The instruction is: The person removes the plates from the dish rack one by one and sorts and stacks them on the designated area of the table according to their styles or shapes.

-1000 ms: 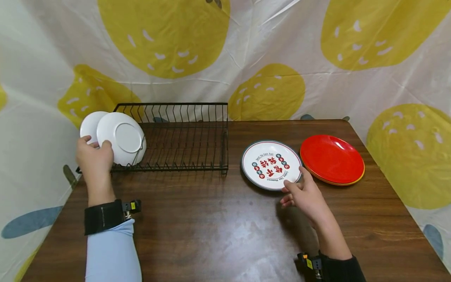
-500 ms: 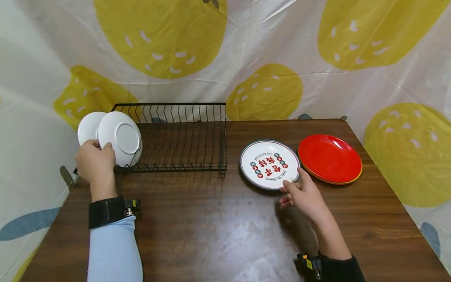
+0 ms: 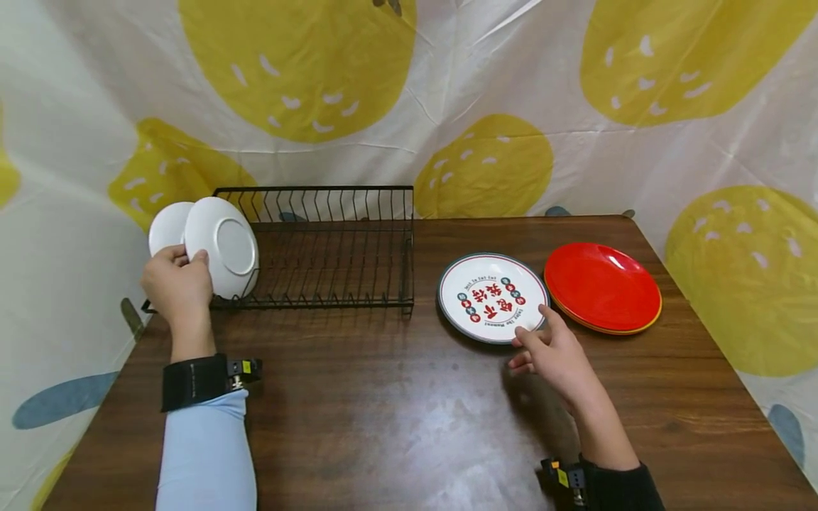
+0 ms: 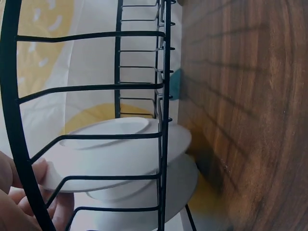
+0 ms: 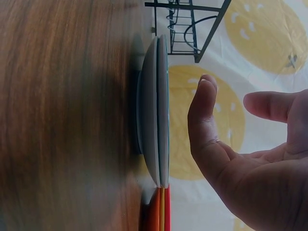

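At the left end of the black wire dish rack [image 3: 332,307], two white plates stand on edge. My left hand [image 3: 177,284] pinches the nearer plate [image 3: 224,248] by its rim, thumb on the underside facing right. Partly hidden behind the fingers is the second plate [image 3: 169,226]. In the left wrist view the held plate [image 4: 115,166] shows between the rack's wires, with fingertips at its edge. My right hand [image 3: 554,353] hovers over the near right rim of a white plate with red print [image 3: 447,287], fingers apart and holding nothing. The right wrist view shows two stacked plates [image 5: 156,110] below that hand.
Red plates [image 3: 607,284] lie stacked right of the printed plate, a yellow rim showing beneath. The brown wooden table [image 3: 383,411] carries everything. A lemon-patterned cloth [image 3: 358,163] hangs behind and at both sides.
My left hand has shifted slightly to the right and up, and the plate it holds has turned a little more edge-on. The right hand stays where it was.
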The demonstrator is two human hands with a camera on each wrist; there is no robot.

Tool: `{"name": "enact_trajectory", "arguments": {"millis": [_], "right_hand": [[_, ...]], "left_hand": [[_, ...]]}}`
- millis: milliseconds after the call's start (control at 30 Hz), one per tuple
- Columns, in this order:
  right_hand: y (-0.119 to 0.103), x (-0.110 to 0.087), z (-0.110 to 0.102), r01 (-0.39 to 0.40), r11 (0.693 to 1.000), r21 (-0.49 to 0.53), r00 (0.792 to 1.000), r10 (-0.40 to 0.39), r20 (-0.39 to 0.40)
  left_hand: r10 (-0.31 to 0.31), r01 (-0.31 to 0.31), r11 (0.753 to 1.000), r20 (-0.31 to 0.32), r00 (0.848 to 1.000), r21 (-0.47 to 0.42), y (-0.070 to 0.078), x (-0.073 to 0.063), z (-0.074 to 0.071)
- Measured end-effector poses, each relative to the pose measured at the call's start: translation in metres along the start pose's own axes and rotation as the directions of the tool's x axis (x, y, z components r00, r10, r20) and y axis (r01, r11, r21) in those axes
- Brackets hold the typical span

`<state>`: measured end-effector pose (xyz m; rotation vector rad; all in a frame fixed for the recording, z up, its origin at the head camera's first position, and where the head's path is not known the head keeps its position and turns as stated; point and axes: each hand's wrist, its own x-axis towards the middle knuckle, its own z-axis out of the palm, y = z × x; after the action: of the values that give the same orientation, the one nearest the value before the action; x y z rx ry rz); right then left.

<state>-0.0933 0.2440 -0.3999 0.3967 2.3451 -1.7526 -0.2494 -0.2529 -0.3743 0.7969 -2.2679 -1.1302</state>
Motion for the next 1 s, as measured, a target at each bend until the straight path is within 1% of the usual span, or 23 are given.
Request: {"name": "enact_trajectory", "arguments": {"millis": [67,167,233,300,367,400,500,567,633,800,833,900,933,1000], "right_hand": [[0.000,0.000,-0.001,-0.003,1.000,-0.009,1.000,0.003,0.001],[-0.001,0.000,-0.002,0.006,1.000,-0.019,1.000,-0.006,0.000],[-0.002,-0.001,-0.002,0.007,1.000,-0.021,1.000,-0.007,-0.001],[-0.004,-0.002,-0.002,0.001,1.000,-0.025,1.000,-0.001,-0.002],[-0.005,-0.003,-0.002,-0.010,1.000,-0.026,1.000,0.009,-0.005],[-0.006,-0.004,-0.002,-0.016,1.000,-0.027,1.000,0.015,-0.006],[-0.008,-0.005,-0.002,-0.024,0.999,-0.030,1.000,0.024,-0.005],[-0.008,-0.005,-0.002,-0.026,0.999,-0.030,1.000,0.026,0.000],[-0.009,-0.005,-0.002,-0.026,0.999,-0.030,1.000,0.026,0.002],[-0.011,-0.007,-0.003,-0.020,0.999,-0.026,1.000,0.020,0.000],[-0.012,-0.007,-0.003,-0.017,1.000,-0.025,1.000,0.017,-0.001],[-0.013,-0.008,-0.003,-0.007,1.000,-0.026,1.000,0.007,-0.004],[-0.013,-0.008,-0.003,0.000,1.000,-0.026,1.000,0.000,-0.006],[-0.014,-0.009,-0.003,0.012,0.999,-0.030,1.000,-0.012,-0.010]], "left_hand": [[0.005,-0.006,1.000,-0.029,1.000,-0.023,0.001,0.000,0.000],[0.025,-0.031,0.997,-0.089,0.996,-0.074,0.006,-0.001,-0.001],[0.042,-0.057,0.991,-0.130,0.991,-0.121,0.012,-0.004,-0.003],[0.067,-0.098,0.979,-0.173,0.983,-0.179,0.019,-0.008,-0.006],[0.078,-0.128,0.960,-0.202,0.976,-0.250,0.026,-0.011,-0.009],[0.082,-0.144,0.946,-0.214,0.973,-0.290,0.030,-0.013,-0.010],[0.070,-0.161,0.905,-0.237,0.969,-0.393,0.041,-0.018,-0.015],[0.070,-0.177,0.880,-0.249,0.966,-0.440,0.046,-0.022,-0.018],[0.074,-0.190,0.860,-0.253,0.965,-0.473,0.052,-0.025,-0.020],[0.125,-0.250,0.823,-0.267,0.956,-0.511,0.065,-0.033,-0.024],[0.140,-0.268,0.813,-0.273,0.952,-0.516,0.067,-0.035,-0.025],[0.182,-0.314,0.794,-0.290,0.940,-0.521,0.071,-0.039,-0.026],[0.205,-0.340,0.778,-0.298,0.932,-0.529,0.072,-0.042,-0.026],[0.263,-0.401,0.742,-0.317,0.911,-0.537,0.076,-0.047,-0.025]]}}
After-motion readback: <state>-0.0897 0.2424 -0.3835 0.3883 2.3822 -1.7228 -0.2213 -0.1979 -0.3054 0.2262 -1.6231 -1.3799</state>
